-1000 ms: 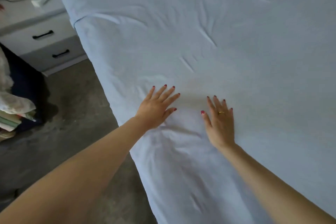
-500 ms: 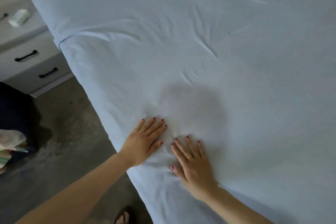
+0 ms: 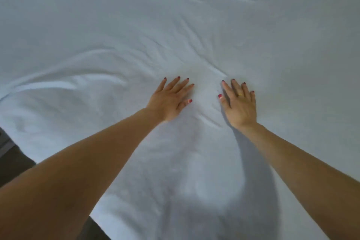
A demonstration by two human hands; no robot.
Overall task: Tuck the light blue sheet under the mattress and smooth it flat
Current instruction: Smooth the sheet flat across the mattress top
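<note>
2 flat hands, left hand (image 3: 169,101) and right hand (image 3: 240,105), fingers straight, press the wrinkled light blue cotton sheet (image 3: 116,35) mid-frame. Best sweep outward toward creases at upper right.

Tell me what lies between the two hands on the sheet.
Only wrinkled light blue sheet: the head view shows nothing else between the left hand and right hand.

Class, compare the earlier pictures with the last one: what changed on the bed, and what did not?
Both hands slid forward across the light blue sheet, away from its near edge; left hand and right hand spread apart again. Unchanged: flat palms, nothing gripped, creases ahead.
</note>
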